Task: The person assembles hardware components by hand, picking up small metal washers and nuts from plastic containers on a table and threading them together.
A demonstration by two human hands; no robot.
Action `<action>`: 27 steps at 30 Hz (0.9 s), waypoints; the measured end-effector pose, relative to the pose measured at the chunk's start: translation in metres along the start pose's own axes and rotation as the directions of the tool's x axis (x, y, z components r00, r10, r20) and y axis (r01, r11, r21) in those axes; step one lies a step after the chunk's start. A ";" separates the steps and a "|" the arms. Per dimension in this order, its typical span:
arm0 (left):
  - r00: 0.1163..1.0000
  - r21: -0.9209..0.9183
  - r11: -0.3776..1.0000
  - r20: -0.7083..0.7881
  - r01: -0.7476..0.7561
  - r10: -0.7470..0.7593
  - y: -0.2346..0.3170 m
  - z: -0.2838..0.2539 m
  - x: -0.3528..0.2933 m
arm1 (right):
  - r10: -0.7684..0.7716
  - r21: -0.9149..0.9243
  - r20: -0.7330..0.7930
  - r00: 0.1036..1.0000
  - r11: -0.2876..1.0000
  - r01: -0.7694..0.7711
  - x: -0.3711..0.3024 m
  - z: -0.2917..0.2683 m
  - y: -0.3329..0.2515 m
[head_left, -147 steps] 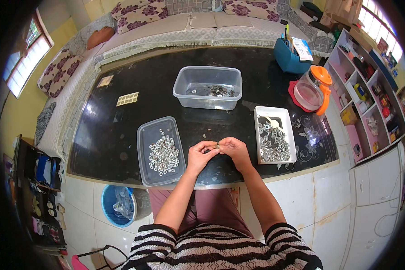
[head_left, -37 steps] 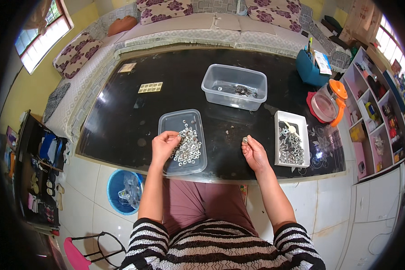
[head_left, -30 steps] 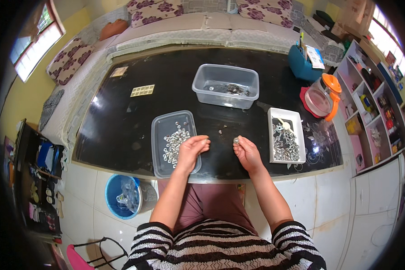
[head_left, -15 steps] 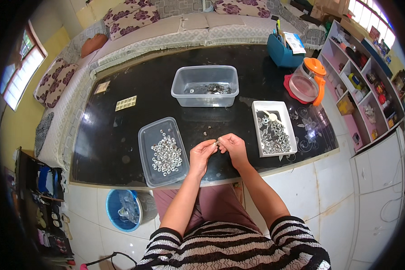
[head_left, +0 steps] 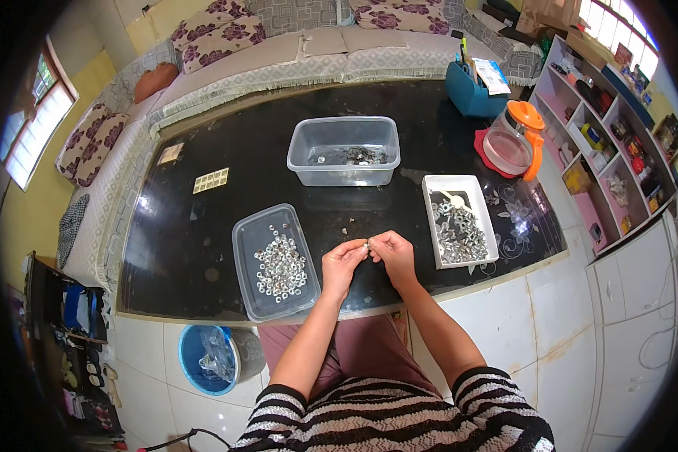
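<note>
I note left hand [head_left: 342, 265] and right hand [head_left: 392, 253] pinched together on a small metal part [head_left: 367, 245], near table edge [head_left: 203, 310], between grey tray [head_left: 242, 248] left and white tray [head_left: 432, 226] right.

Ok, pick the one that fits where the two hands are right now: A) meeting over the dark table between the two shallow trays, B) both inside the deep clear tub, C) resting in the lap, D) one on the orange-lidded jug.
A: the left hand and right hand meet fingertip to fingertip on a small metal piece above the dark table, between the clear tray and the white tray.
</note>
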State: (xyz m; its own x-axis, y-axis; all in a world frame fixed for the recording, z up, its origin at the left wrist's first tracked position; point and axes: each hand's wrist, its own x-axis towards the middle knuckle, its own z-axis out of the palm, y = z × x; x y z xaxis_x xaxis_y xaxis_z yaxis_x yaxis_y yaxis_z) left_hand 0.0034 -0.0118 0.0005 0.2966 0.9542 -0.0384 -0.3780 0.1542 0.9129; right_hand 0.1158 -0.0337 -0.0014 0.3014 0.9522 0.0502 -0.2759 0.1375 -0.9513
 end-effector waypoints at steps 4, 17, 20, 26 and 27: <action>1.000 0.007 1.000 -0.009 -0.021 0.021 -0.001 -0.001 0.001 | -0.012 -0.041 -0.002 1.000 0.999 0.012 -0.001 0.001 0.001; 0.998 0.036 0.998 0.033 -0.049 0.048 -0.002 -0.004 0.001 | -0.044 -0.140 0.005 0.999 0.989 0.045 0.000 0.000 0.005; 0.999 0.033 0.999 0.004 -0.035 0.035 0.000 -0.003 0.001 | -0.021 -0.090 0.024 0.999 0.996 0.023 0.003 -0.003 0.006; 0.999 -0.019 0.999 -0.020 -0.037 0.037 -0.003 -0.004 0.003 | -0.029 0.015 0.087 0.996 1.000 0.028 0.003 -0.003 0.005; 0.999 -0.020 0.999 -0.016 -0.038 0.038 -0.002 -0.004 0.003 | -0.035 0.015 0.113 0.993 0.999 0.034 0.003 -0.003 0.005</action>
State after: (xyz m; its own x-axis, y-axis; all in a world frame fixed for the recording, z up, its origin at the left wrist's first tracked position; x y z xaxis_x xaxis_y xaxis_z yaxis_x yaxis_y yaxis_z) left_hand 0.0013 -0.0086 -0.0033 0.2676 0.9635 -0.0103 -0.4063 0.1225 0.9055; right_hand 0.1183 -0.0307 -0.0071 0.2057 0.9715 0.1176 -0.2791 0.1734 -0.9445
